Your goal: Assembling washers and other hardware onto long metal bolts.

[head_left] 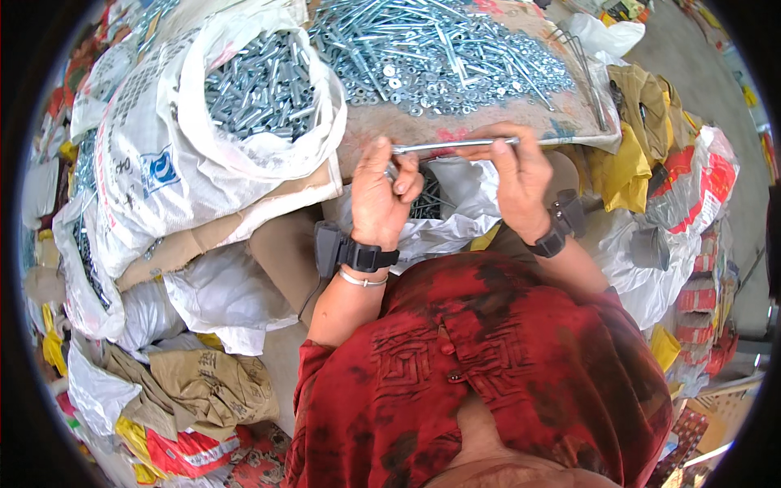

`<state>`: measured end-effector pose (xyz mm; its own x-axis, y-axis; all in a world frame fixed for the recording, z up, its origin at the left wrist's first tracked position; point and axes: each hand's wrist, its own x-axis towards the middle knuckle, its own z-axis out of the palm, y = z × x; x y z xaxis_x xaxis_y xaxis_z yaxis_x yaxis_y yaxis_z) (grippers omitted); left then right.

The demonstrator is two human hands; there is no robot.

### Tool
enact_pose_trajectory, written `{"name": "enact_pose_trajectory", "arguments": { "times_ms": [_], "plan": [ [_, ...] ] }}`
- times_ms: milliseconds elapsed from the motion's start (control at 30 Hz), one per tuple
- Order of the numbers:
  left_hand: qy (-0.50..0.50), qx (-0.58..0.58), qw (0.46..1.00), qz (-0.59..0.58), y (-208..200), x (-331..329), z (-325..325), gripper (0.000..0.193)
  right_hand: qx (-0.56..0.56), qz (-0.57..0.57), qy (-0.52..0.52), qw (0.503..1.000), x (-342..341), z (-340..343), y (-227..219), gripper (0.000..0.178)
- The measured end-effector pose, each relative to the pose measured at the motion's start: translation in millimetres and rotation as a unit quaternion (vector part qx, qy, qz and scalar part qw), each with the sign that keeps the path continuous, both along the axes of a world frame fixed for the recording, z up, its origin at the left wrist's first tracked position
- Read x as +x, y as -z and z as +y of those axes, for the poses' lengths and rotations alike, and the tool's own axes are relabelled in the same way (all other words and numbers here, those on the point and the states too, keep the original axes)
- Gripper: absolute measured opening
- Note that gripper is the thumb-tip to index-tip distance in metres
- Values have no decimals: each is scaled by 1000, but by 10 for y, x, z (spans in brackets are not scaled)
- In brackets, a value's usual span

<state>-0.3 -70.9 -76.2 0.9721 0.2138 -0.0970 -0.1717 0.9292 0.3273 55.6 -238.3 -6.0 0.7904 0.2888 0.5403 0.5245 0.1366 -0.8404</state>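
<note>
A long, slender metal bolt [443, 146] spans my two hands, lying almost level just in front of the table edge. My left hand [382, 191] pinches its left end between thumb and forefinger, the other fingers curled. Something small and shiny shows among those curled fingers, too little to name. Over the right end, my right hand [521, 179] grips the bolt with thumb and fingers. Beyond the hands, a heap of long bolts [439, 41] and loose washers [439, 96] covers the table. Short metal sleeves [264, 85] fill an open white sack to the left.
The white woven sack [134, 163] leans at the table's left side. Bent metal rods [590, 77] lie near the right table edge [606, 138]. Below my hands, a white bag [455, 211] holds dark metal pieces. Brown cloth sacks [211, 382] and plastic bags [643, 252] crowd both sides.
</note>
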Motion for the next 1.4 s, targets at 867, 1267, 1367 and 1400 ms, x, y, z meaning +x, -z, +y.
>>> {"name": "enact_pose_trajectory", "arguments": {
  "times_ms": [867,1267,1367,1400],
  "plan": [
    [138,292,944,67,-186,28,-197,16,-529,-169,111,824,1253,-13,402,18],
    [136,318,935,73,-99,52,-162,18,-568,-187,111,794,1065,132,356,22],
    [157,315,933,77,-81,47,-134,17,-595,-178,126,773,952,188,300,25],
    [155,315,933,76,-78,48,-129,17,-595,-180,126,773,959,192,308,25]
  ]
}}
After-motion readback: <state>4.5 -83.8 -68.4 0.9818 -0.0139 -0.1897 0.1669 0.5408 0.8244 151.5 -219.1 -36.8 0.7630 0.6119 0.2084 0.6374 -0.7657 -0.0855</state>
